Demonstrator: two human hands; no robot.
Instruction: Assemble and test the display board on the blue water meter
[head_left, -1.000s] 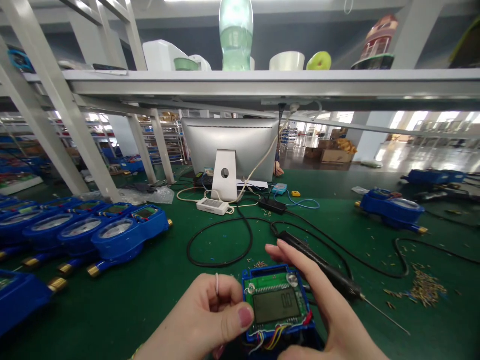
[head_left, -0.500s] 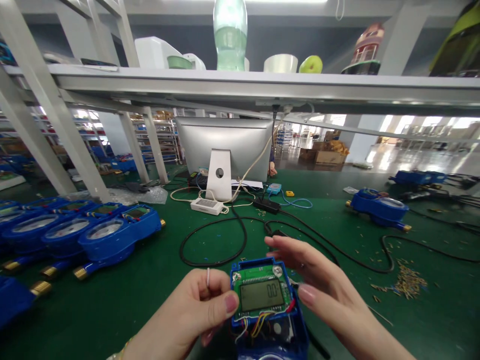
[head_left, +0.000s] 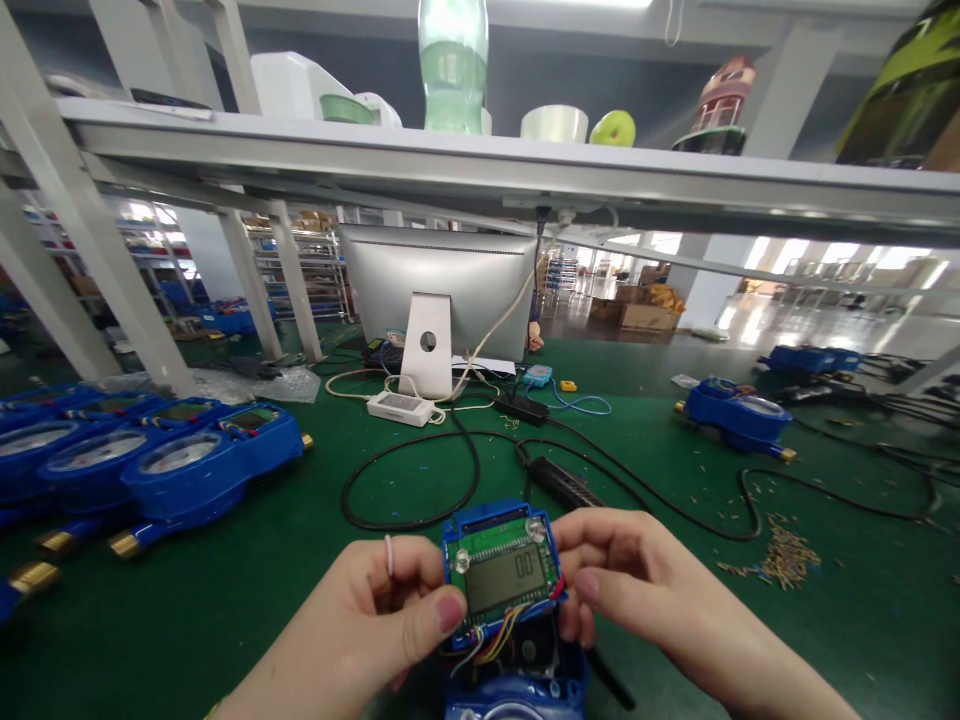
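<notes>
In front of me is a blue water meter (head_left: 517,690), its display housing open at the top. A green circuit board with an LCD (head_left: 495,580) shows in it, and thin coloured wires (head_left: 499,640) run below the screen. My left hand (head_left: 382,620) grips the housing's left side, thumb on the front edge and the other fingers partly hidden behind. My right hand (head_left: 622,575) is closed against the right side, its fingertips at the housing edge by a red wire piece. Just beyond lies a ribbed black handle (head_left: 566,487) with a cord.
Several more blue meters (head_left: 180,470) stand at the left; another meter (head_left: 735,415) lies at the right. Loose brass-coloured screws or pins (head_left: 787,555) are heaped at right. Black cable (head_left: 405,522) loops across the green bench below a monitor (head_left: 442,290) and an overhead shelf (head_left: 495,160).
My right hand has come in from open beside the meter and closed on its right side. The black handle is now uncovered. My left hand keeps its hold, and the view has shifted slightly.
</notes>
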